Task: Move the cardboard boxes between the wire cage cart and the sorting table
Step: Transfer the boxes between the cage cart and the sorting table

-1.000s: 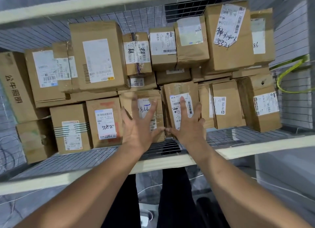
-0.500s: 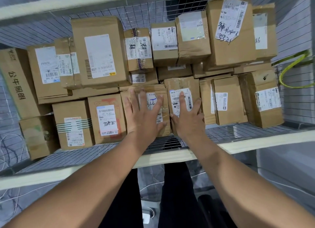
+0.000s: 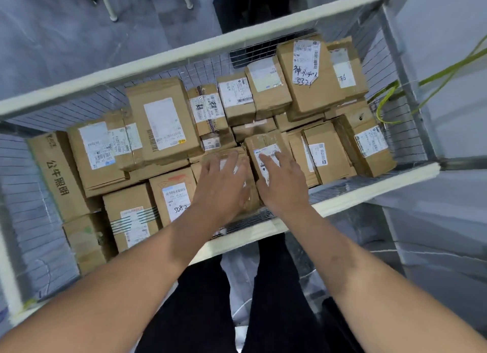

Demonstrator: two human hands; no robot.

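I look straight down into a wire cage cart [image 3: 184, 52] with a pale frame, packed with several labelled cardboard boxes. My left hand [image 3: 224, 184] lies flat, fingers spread, on a box near the front middle [image 3: 237, 152], mostly covering it. My right hand [image 3: 283, 184] rests flat on the neighbouring narrow box with a white label [image 3: 263, 144]. Neither hand has closed around a box. A large box with a white label [image 3: 160, 120] sits behind my left hand. A tall box with handwritten marks [image 3: 308, 75] stands at the back right.
The cart's front rail [image 3: 363, 189] crosses under my forearms. A long box with printed characters [image 3: 55, 173] leans at the left wall. Green-yellow cable [image 3: 395, 94] hangs at the right side. Grey floor and white table legs [image 3: 108, 2] lie beyond the cart. My dark trousers [image 3: 205, 300] are below.
Both hands moved forward from hovering onto the two front middle boxes and now lie on them. My head tilted, so the cart sits lower in view and the floor beyond shows.
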